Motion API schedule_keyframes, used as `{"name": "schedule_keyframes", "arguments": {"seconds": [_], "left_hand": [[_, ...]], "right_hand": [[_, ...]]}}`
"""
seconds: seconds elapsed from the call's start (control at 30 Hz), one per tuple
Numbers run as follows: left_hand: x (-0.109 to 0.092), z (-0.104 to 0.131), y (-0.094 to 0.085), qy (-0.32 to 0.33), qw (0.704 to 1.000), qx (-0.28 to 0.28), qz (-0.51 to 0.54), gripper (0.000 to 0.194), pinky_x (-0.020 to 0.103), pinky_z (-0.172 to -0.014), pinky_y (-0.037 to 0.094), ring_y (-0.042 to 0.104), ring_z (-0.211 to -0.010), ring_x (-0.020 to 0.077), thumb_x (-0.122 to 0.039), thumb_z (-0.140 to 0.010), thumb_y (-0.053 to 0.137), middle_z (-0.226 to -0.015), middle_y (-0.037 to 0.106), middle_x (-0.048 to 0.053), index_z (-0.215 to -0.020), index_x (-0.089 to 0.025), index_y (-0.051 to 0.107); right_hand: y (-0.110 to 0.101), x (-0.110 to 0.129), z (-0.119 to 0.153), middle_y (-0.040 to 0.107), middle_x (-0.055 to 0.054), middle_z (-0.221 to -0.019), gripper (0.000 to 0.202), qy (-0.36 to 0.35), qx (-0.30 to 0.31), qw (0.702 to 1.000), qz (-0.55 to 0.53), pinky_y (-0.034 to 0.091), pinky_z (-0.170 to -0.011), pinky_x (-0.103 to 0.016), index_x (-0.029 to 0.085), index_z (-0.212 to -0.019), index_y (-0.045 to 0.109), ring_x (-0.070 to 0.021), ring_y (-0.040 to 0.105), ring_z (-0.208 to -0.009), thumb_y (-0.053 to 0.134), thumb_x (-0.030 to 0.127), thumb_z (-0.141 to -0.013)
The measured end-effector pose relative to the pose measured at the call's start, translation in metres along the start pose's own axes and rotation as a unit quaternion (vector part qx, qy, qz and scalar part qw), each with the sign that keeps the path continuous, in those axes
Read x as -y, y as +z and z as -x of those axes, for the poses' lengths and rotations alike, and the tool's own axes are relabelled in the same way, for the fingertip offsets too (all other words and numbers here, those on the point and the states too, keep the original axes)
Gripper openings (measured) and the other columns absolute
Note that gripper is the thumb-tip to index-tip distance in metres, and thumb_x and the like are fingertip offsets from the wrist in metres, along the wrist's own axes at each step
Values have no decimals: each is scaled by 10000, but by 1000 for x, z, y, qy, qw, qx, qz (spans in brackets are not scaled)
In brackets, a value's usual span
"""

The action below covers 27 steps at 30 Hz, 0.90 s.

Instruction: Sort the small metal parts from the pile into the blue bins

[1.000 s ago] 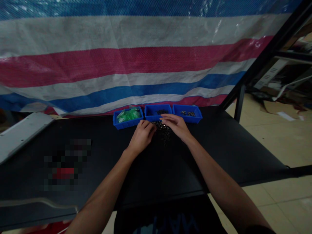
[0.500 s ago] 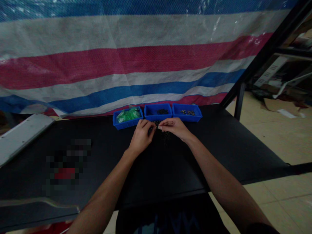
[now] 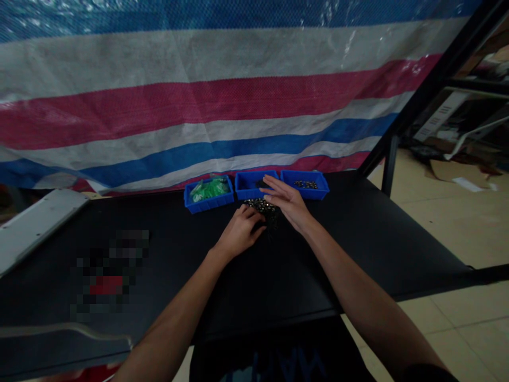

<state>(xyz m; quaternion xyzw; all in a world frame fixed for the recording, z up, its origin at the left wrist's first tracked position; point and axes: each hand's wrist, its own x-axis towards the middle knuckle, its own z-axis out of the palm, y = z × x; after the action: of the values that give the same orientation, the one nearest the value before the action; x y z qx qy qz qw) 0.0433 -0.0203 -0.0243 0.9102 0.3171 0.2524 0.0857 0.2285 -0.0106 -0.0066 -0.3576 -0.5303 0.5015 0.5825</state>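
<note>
Small loose parts, dark and shiny, metallic-looking, one heap (image 3: pixel 260 204): on the tabletop, just in front of the middle blue plastic bin (image 3: pixel 244 194), which serves as landmark; exact shapes too small to tell.

Left hand (image 3: pixel 243 228): in front of the middle bin, at the heap's near left edge; fingers curled, thumb set apart from them; whether a part is gripped cannot be told.

Right hand (image 3: pixel 287 202): before the middle bin's right end, above the heap's right side; fingers extended and thumb parted from them, open, no part seen in hold; fingertips overlap the bin in view, contact unclear.

Dark small parts (image 3: pixel 260 183): inside the middle bin, partly hidden by fingers.

Blue plastic bin with brassy and dark small parts (image 3: pixel 306 184): just right of the middle bin.

Blue plastic bin with crumpled green and clear plastic (image 3: pixel 214 188): just left of the middle bin, slightly angled.

Black flat tabletop (image 3: pixel 382 239): beneath the middle bin.

White flat panel (image 3: pixel 43 220): well left of the middle bin.

Blurred patch, partly red (image 3: pixel 106 285): left of the middle bin and nearer the person; identity hidden.

Striped woven plastic sheet, blue, white and red (image 3: pixel 199 98): behind the middle bin.
</note>
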Motion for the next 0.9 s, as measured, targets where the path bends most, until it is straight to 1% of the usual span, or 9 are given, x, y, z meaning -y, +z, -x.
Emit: {"name": "schedule_keyframes", "arguments": {"seconds": [0.1, 0.2, 0.37, 0.5, 0.7, 0.83, 0.9], "left_hand": [[2, 0, 3, -6, 1000, -3, -12, 71, 435, -883, 500, 524, -993, 268, -183, -891, 629, -1002, 643, 74, -957, -185, 655], [5, -1, 2, -6, 1000, -3, -16, 50, 433, -879, 497, 529, -978, 266, -167, -890, 628, -974, 646, 68, -932, -183, 650], [6, -1, -2, -14, 1000, -17, -16, 45, 422, -867, 496, 524, -959, 260, -149, -885, 619, -937, 641, 63, -908, -183, 637], [8, -1, -6, -21, 999, -31, -15, 32, 415, -847, 499, 521, -937, 255, -150, -888, 615, -908, 628, 65, -897, -176, 631], [9, -2, -10, -21, 997, -79, -1, 30, 412, -835, 497, 520, -915, 246, -148, -901, 609, -908, 631, 66, -904, -175, 623], [9, -2, -12, -6, 991, -134, 17, 54, 404, -837, 496, 526, -916, 235, -138, -907, 602, -909, 643, 54, -923, -184, 623], [10, -3, -13, 0, 987, -163, 19, 64, 399, -838, 497, 531, -923, 232, -132, -905, 601, -911, 646, 51, -930, -187, 624]], "right_hand": [[-2, 1, 0, 598, -55, -1389, 513, 8, -5, 1000, -2, 453, -1057, -486, 312, -1223, 660, -265, 646, -1153, 788, 277, -728], [-2, 4, 1, 640, -63, -1333, 438, 25, -11, 1000, 6, 502, -983, -455, 290, -1179, 682, -254, 683, -1073, 766, 279, -749], [0, 9, 3, 685, -61, -1259, 386, 35, -21, 999, 5, 539, -876, -385, 269, -1135, 697, -220, 707, -971, 755, 272, -754], [0, 8, 2, 719, -64, -1184, 360, 39, -19, 999, 21, 546, -831, -370, 255, -1118, 703, -206, 707, -920, 745, 295, -763], [-3, -1, -2, 755, -72, -1042, 280, 41, -12, 996, 79, 545, -792, -379, 242, -1050, 731, -204, 707, -864, 731, 313, -779], [-4, -6, -3, 765, -63, -967, 219, 35, 4, 991, 130, 545, -807, -376, 228, -966, 747, -205, 702, -876, 736, 310, -764], [-4, -8, -3, 765, -57, -935, 197, 34, 14, 989, 144, 543, -803, -365, 219, -940, 751, -192, 701, -843, 731, 305, -764]]}}
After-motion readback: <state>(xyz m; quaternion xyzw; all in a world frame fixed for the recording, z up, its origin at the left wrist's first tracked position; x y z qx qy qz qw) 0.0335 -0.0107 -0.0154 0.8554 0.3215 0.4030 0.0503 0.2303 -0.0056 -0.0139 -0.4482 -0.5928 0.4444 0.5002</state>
